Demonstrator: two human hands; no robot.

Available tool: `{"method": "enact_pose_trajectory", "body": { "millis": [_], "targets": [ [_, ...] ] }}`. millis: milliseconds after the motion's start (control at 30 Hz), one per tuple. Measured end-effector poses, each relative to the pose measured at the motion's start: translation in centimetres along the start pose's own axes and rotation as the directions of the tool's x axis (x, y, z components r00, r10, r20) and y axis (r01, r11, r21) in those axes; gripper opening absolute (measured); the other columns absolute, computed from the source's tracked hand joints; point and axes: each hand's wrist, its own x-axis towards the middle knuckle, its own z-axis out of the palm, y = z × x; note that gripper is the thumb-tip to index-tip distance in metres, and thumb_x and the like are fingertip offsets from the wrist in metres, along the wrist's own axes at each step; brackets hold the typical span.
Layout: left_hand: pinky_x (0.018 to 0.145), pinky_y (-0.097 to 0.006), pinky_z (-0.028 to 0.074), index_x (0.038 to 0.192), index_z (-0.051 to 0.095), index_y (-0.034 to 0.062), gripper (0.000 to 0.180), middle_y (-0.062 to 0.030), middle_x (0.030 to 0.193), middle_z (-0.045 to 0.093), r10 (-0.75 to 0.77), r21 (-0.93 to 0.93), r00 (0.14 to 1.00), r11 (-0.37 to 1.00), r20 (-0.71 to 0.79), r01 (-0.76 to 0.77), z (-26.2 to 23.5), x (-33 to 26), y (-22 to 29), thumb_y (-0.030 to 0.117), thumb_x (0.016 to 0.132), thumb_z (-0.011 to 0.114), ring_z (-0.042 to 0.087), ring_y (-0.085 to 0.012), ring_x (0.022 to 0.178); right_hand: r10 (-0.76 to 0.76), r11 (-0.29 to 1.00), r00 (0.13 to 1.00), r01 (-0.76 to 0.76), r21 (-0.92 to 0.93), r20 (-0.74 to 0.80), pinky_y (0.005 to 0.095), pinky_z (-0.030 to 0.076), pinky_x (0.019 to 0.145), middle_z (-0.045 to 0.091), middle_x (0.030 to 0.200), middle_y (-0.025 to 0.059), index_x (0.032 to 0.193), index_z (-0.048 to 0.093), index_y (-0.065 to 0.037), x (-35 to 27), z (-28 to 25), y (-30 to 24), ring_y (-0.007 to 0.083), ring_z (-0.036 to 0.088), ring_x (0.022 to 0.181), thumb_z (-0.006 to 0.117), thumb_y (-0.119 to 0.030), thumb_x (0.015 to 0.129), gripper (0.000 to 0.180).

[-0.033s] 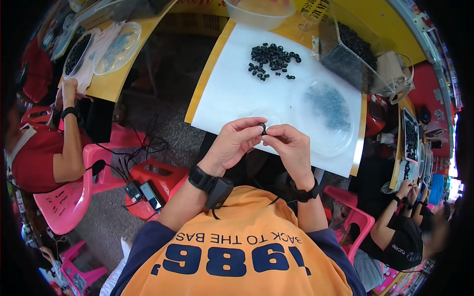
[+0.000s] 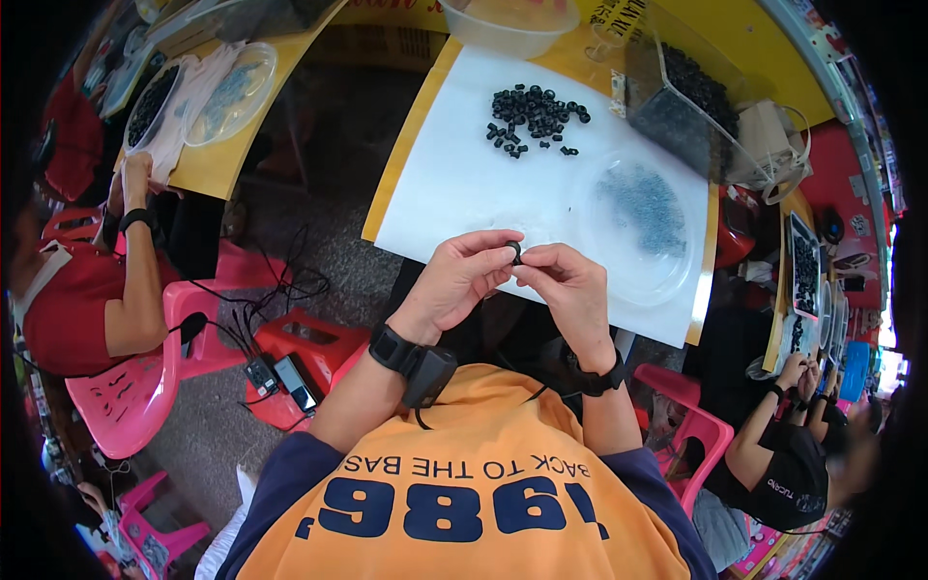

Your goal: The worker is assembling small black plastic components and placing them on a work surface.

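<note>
Your left hand [image 2: 452, 278] and right hand [image 2: 572, 288] pinch a small, rounded black piece [image 2: 516, 253] between them, material and long axis unclear.

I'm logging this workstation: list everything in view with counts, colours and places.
white tabletop: one, white, yellow-edged, in front
loose parts: many, black, on the tabletop
round tray: one, clear, tabletop's right side
tiny pieces: uncountable, bluish, in the round tray
bin: one, clear, upper right, holding black contents
bowl: one, translucent, far edge
red stool: one, red, on left floor
handheld device: one, dark-screened, on red stool
plastic chairs: several, pink, both sides
co-workers: at least two, red or black tops, both sides
small black part: one, black, held at tabletop's edge
shirt: one, orange-navy, worn
wristbands: two, black, on the wrists
left hand: one, bare, pinching the part
right hand: one, bare, pinching it too
</note>
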Motion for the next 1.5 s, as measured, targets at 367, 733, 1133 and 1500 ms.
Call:
{"method": "enact_pose_trajectory", "body": {
  "millis": [367, 733, 1133, 1500],
  "targets": [
    [0.08, -0.023, 0.054, 0.115, 0.063, 0.0015, 0.022, -0.0035, 0.099, 0.067, -0.212, -0.084, 0.974, 0.972, 0.076, 0.218, -1.5, 0.2, -0.7, 0.012, 0.096, 0.064, 0.064, -0.0105, 0.087, -0.274, 0.914, 0.946, 0.312, -0.258, 0.175, 0.0315, 0.049, 0.088, 0.069, 0.109, 0.0074, 0.115, 0.071, -0.006, 0.7, -1.3, 0.8, 0.0205, 0.063, 0.099, 0.077, -0.01, 0.078, 0.039],
    [0.073, -0.022, 0.05, 0.102, 0.067, 0.0008, 0.018, -0.0007, 0.084, 0.065, -0.303, 0.019, 0.953, 0.953, 0.033, 0.302, -1.2, -0.3, -0.6, 0.018, 0.097, 0.065, 0.058, -0.0082, 0.075, -0.163, 0.937, 0.969, 0.211, -0.279, 0.185, 0.0313, 0.05, 0.082, 0.07, 0.093, 0.0077, 0.111, 0.071, -0.006, -0.3, -1.2, -0.3, 0.0203, 0.064, 0.088, 0.075, -0.008, 0.08, 0.032],
    [0.072, -0.024, 0.05, 0.102, 0.07, 0.0006, 0.018, -0.0018, 0.086, 0.066, -0.282, 0.085, 0.958, 0.957, 0.049, 0.278, -1.2, 0.6, -0.8, 0.017, 0.097, 0.065, 0.057, -0.0081, 0.075, -0.385, 0.855, 0.914, 0.406, -0.323, 0.131, 0.0322, 0.051, 0.08, 0.07, 0.095, 0.0065, 0.109, 0.071, -0.007, 0.0, -1.3, 1.6, 0.0219, 0.063, 0.09, 0.077, -0.004, 0.077, 0.032],
    [0.066, -0.028, 0.049, 0.106, 0.075, 0.0081, 0.019, -0.0086, 0.079, 0.063, 0.321, 0.932, 0.92, 0.204, 0.225, -0.299, 0.5, 1.9, -2.7, 0.011, 0.087, 0.07, 0.06, -0.0179, 0.069, -0.388, 0.698, 0.915, 0.371, -0.613, 0.111, 0.0361, 0.046, 0.073, 0.062, 0.082, 0.0054, 0.102, 0.069, -0.009, 0.1, -2.7, 4.9, 0.0251, 0.059, 0.08, 0.078, -0.002, 0.073, 0.031]
  ]
}}
